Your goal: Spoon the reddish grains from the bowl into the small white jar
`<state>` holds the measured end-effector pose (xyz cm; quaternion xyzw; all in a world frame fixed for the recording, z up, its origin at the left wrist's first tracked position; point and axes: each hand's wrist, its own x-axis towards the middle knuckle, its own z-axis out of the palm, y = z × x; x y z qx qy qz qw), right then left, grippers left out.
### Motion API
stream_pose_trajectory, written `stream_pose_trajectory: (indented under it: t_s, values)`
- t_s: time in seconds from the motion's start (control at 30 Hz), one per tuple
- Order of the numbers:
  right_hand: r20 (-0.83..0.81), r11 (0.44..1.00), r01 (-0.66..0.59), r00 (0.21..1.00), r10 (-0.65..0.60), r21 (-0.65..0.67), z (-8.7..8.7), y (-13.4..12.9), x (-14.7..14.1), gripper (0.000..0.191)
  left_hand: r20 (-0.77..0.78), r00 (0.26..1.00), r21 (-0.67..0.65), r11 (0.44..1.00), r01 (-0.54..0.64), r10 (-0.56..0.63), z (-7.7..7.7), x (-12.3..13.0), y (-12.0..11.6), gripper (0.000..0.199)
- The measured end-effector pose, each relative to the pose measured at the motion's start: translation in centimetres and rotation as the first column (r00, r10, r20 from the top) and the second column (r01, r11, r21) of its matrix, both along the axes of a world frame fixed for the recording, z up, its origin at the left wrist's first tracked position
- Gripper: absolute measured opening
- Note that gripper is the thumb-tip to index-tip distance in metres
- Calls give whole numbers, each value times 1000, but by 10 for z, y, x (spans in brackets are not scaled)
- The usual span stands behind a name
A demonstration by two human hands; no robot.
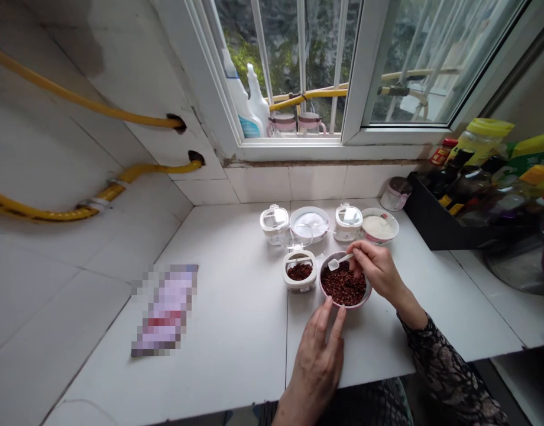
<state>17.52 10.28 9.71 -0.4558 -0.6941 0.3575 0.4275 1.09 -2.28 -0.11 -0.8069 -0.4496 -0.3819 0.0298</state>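
My right hand [377, 266] pinches the handle of a small white spoon [334, 265]. Its scoop is over a bowl [354, 306] of dark red grains that look like Sichuan peppercorns [343, 288], and I see none clearly on the scoop. Fingers stretched out, my left hand [319, 349] rests its fingertips against the bowl's near rim. Just left of the bowl stands a small white-rimmed seasoning jar [300, 285], its clear lid raised, partly filled with the same red grains.
Behind are two lidded seasoning jars [274, 222], a bowl of white crystals [311, 223] and a bowl of off-white powder [381, 226]. A black box of bottles [425, 219] stands right. A blurred purple packet [168, 310] lies left. Yellow hoses [121, 177] run along the wall.
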Motion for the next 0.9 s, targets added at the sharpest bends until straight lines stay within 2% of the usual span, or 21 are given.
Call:
stream_pose_trajectory:
  t_s: [0.13,0.4,0.7,0.9]
  values:
    - [119,995,-35,992,47,-98,-5,1,-1,16,-12,1000,-28,1000,3,-4,1,-1,0,63]
    - [-57,941,-109,994,96,-320,-8,1,-6,19,-17,1000,-25,1000,-10,9,-1,0,-2,64]
    - [-122,960,-49,992,16,-274,-8,5,0,23,-11,1000,-20,1000,-20,20,0,-1,-1,63]
    - [-247,925,-93,969,-1,-368,-7,8,2,26,-25,1000,-30,999,-13,12,1,-1,-1,62]
